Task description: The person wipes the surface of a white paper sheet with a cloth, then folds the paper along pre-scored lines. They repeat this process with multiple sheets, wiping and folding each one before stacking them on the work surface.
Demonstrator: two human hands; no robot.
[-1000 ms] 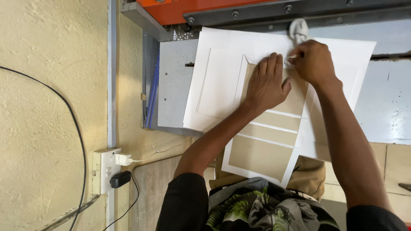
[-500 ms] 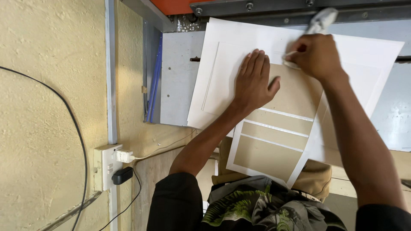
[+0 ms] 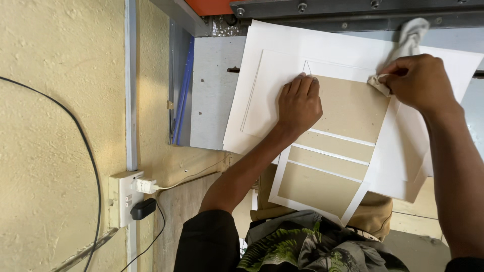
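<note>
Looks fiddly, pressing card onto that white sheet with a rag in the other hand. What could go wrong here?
The brown boards may shift: only the left hand pins the top one, while the right hand rubs nearby with the cloth.

The white sheet and lower boards overhang the grey table toward the person's lap, so they could sag or crease.

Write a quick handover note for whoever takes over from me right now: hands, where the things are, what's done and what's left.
Left hand: flat, fingers pressing the brown board panels onto the white sheet.
Right hand: shut on a white cloth, at the top panel's right edge.
Things: sheet and panels lie on the grey machine table, near edge hanging over the lap.
Done: panels sit in place on the sheet.
Left: apparently the sheet's white margins, not yet folded.
</note>
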